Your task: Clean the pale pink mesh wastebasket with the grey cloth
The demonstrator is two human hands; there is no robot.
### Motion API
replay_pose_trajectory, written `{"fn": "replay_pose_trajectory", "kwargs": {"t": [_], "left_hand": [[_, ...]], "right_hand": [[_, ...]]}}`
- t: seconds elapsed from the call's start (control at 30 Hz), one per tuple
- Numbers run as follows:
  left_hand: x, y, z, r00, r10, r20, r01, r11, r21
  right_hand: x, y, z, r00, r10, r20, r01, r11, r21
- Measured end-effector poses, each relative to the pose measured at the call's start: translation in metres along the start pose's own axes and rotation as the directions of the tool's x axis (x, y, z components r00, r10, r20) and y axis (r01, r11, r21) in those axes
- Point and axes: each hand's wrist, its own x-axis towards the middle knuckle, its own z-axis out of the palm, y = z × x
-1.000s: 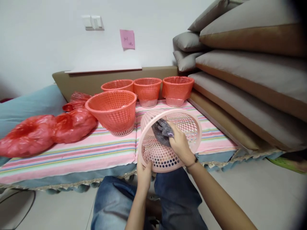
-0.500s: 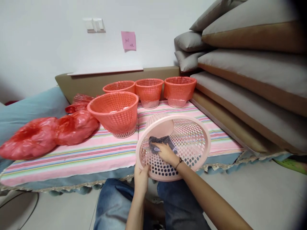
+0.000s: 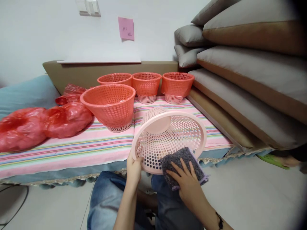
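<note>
A pale pink mesh basket (image 3: 159, 123) lies tilted on its side, its wide mouth toward me. My left hand (image 3: 134, 168) grips its rim at the lower left, thumb over the edge. My right hand (image 3: 188, 183), fingers spread, presses a dark grey cloth (image 3: 177, 158) with purple edging against the rim at the lower right. The cloth hangs partly outside the basket. Behind stand a large red mesh basket (image 3: 109, 105) and three smaller red ones, among them the one at the back right (image 3: 177, 83).
Red plastic bags (image 3: 68, 119) lie at the left on the striped cloth (image 3: 96, 150). Grey and brown cushions (image 3: 251, 70) are stacked at the right. A green slipper with a person's foot (image 3: 291, 160) shows at the far right.
My right hand has moved the cloth from inside the basket down and right to its rim. My left hand keeps its grip on the rim. The view has shifted slightly.
</note>
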Motion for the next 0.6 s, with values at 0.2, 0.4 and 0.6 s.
{"fn": "replay_pose_trajectory", "kwargs": {"t": [0.2,0.4,0.6], "left_hand": [[0.012,0.02,0.001,0.987,0.081,0.137,-0.1,0.985,0.139],[-0.009,-0.004,0.013,0.997,0.048,0.055,-0.057,0.982,0.179],[-0.014,-0.024,0.009,1.0,-0.023,-0.019,0.026,0.989,0.146]], "right_hand": [[0.012,0.015,-0.019,0.998,0.008,-0.06,-0.002,0.995,0.103],[0.101,0.028,-0.081,0.906,0.091,-0.413,0.202,0.764,0.613],[0.19,0.011,-0.059,0.858,0.128,-0.498,0.05,0.943,0.329]]}}
